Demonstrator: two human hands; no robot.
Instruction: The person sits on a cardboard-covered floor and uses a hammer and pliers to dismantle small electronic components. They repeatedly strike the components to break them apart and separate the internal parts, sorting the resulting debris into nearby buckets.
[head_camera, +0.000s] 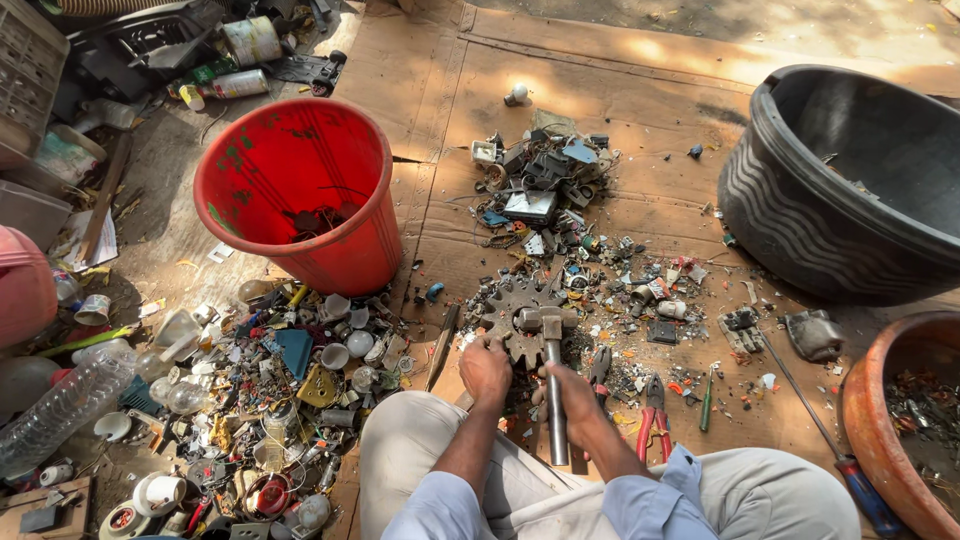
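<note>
— What's he sitting on?

— Flattened cardboard (600, 90) laid on dirt ground, outdoors, with patches of sun across it. Scrap lies everywhere.

— What's around him?

— A red bucket (300, 195) stands ahead to his left, a big black tub (830, 190) to his right, and a brown clay bowl (890, 420) with bits inside at the right edge. A heap of dark parts (540, 180) lies beyond the work, and bulbs and metal oddments (270, 400) crowd his left knee. Red pliers (652, 415) and a blue-handled screwdriver (850, 470) lie to his right.

— And his hands?

— The gear (520, 315) lies flat on the cardboard just before his knees. His left hand (485, 370) rests on its near rim, fingers curled against it. His right hand (575, 395) has its fingers clamped round the hammer (550, 370), whose head sits on the gear's middle.

— Anything in the way?

— Small debris rings the gear closely.
</note>
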